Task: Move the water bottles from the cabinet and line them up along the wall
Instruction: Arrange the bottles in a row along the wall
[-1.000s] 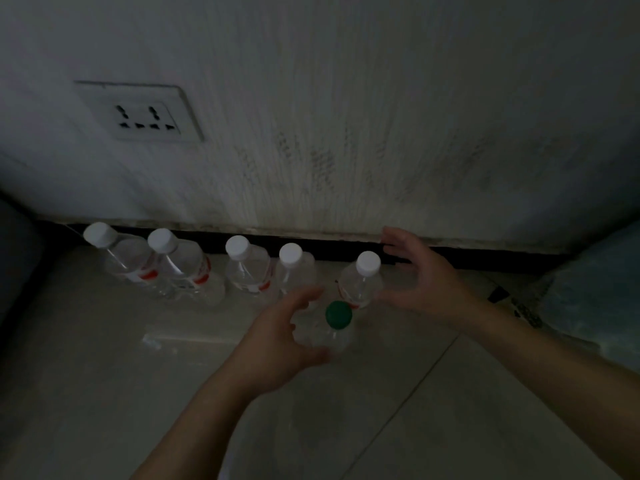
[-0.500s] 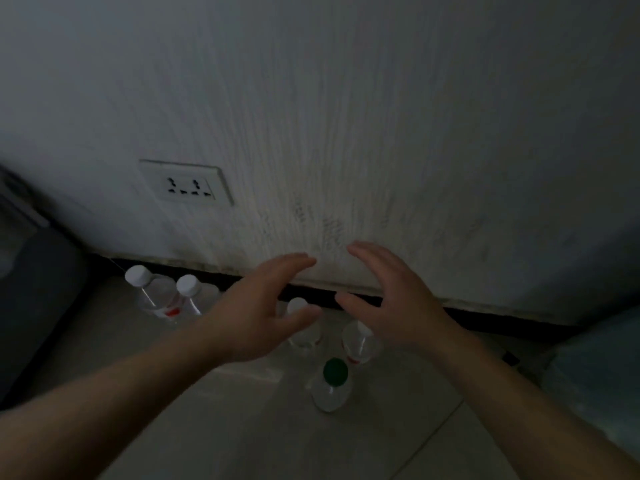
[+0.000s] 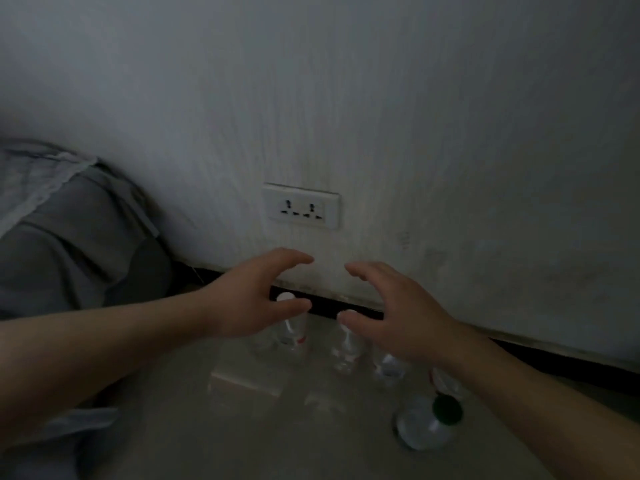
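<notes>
Several clear water bottles with white caps stand in a row on the floor against the wall [image 3: 415, 133]; one [image 3: 290, 327] shows between my hands, others [image 3: 346, 351] are partly hidden under my right hand. A clear bottle with a green cap [image 3: 429, 424] stands alone in front of the row's right end. My left hand [image 3: 252, 296] and my right hand [image 3: 391, 317] hover above the row, fingers spread and curved, holding nothing. The cabinet is out of view.
A white double wall socket [image 3: 301, 206] sits above the hands. A black skirting strip [image 3: 554, 362] runs along the wall's foot. A grey cushioned seat with cloth [image 3: 69, 237] fills the left side. The floor [image 3: 242, 427] is pale tile.
My left hand has let go of the green-capped bottle, which now stands on the floor. Both hands rose and shifted left along the row, and the view swung left, revealing the grey seat.
</notes>
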Motion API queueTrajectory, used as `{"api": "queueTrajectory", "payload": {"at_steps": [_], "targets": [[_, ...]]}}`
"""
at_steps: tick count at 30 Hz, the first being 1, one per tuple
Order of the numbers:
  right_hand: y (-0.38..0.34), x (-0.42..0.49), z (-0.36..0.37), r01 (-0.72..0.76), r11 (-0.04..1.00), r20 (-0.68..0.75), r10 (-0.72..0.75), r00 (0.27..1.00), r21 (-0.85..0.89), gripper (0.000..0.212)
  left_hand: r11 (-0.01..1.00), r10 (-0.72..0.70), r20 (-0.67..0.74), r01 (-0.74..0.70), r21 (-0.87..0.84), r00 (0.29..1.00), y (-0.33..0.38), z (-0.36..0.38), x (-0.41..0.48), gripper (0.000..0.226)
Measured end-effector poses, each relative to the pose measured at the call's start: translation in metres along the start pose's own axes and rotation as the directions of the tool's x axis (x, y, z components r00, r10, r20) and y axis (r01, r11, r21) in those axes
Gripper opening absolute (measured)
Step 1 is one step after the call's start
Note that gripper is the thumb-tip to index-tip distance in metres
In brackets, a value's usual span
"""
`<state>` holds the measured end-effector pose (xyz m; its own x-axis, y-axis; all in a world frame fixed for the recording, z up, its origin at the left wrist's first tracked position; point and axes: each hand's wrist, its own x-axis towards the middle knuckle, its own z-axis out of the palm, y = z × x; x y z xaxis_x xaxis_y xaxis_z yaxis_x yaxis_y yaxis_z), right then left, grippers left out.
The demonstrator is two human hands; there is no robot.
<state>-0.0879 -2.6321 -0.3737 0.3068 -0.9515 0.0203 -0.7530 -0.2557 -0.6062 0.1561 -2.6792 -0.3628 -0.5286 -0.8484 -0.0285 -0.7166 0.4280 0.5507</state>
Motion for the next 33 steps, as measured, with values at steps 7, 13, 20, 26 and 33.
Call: {"api": "queueTrajectory", "payload": {"at_steps": [7, 13, 20, 26, 33], "targets": [[-0.038, 0.045, 0.046, 0.028, 0.996, 0.088, -0.021, 0.996, -0.088, 0.071, 0.995, 0.084, 0.001, -0.083, -0.062, 0.997, -0.074, -0.007, 0.001, 0.071], [-0.057, 0.09, 0.072, -0.047, 0.997, 0.068, 0.051, 0.996, -0.059, 0.066, 0.984, 0.126, 0.003, -0.125, -0.126, 0.992, -0.114, -0.002, 0.02, 0.051], [-0.053, 0.104, 0.082, -0.095, 0.992, 0.11, 0.104, 0.988, -0.084, 0.074, 0.992, 0.073, 0.015, -0.071, -0.104, 0.997, -0.132, -0.009, 0.025, 0.058], [-0.037, 0.101, 0.083, -0.058, 0.995, 0.112, 0.067, 0.991, -0.079, 0.075, 0.998, 0.057, 0.087, -0.057, -0.003, 0.995, -0.135, -0.007, 0.018, 0.074], [-0.043, 0.098, 0.084, -0.014, 0.999, 0.138, 0.019, 0.99, -0.036, 0.074, 0.998, 0.026, 0.099, -0.032, 0.056, 0.995, -0.14, -0.015, 0.007, 0.047]]}}
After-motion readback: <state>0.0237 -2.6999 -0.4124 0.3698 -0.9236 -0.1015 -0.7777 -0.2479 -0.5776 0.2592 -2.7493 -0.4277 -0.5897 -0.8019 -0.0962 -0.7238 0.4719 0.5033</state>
